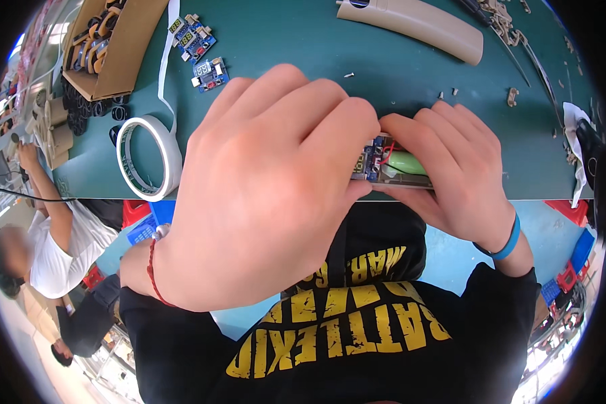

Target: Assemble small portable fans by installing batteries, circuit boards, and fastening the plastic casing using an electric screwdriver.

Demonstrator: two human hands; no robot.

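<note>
A beige open casing is held at the table's near edge. Inside it sit a blue circuit board with a small digit display and, to its right, a green cylindrical battery. A red wire runs between board and battery. My left hand is closed over the board end, with its thumb below the casing and its curled fingers above. My right hand grips the battery end from the right. Fingers of both hands cover the casing's ends and part of the board.
Loose blue circuit boards lie beyond my left hand, near a white tape roll. A cardboard box of orange-and-black parts stands far left. Beyond my hands lie a curved beige shell and a screw. A person sits at left.
</note>
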